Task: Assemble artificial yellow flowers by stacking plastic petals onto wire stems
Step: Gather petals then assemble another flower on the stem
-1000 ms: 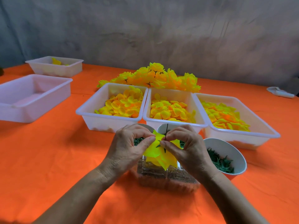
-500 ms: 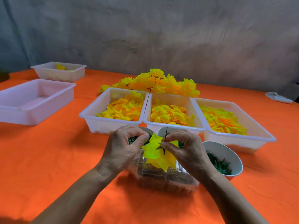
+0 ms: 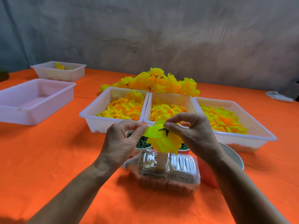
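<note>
Left hand (image 3: 120, 143) and right hand (image 3: 192, 131), fingers curled, pinch the yellow flower (image 3: 161, 139)

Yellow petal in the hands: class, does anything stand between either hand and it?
Nothing visible does. The left hand pinches the yellow petal at its left edge, and the right hand pinches it at the green star-shaped piece.

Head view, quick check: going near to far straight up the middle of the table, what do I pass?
Clear plastic container → yellow flower pinched by left hand and right hand → middle petal tray → pile of finished flowers.
</note>
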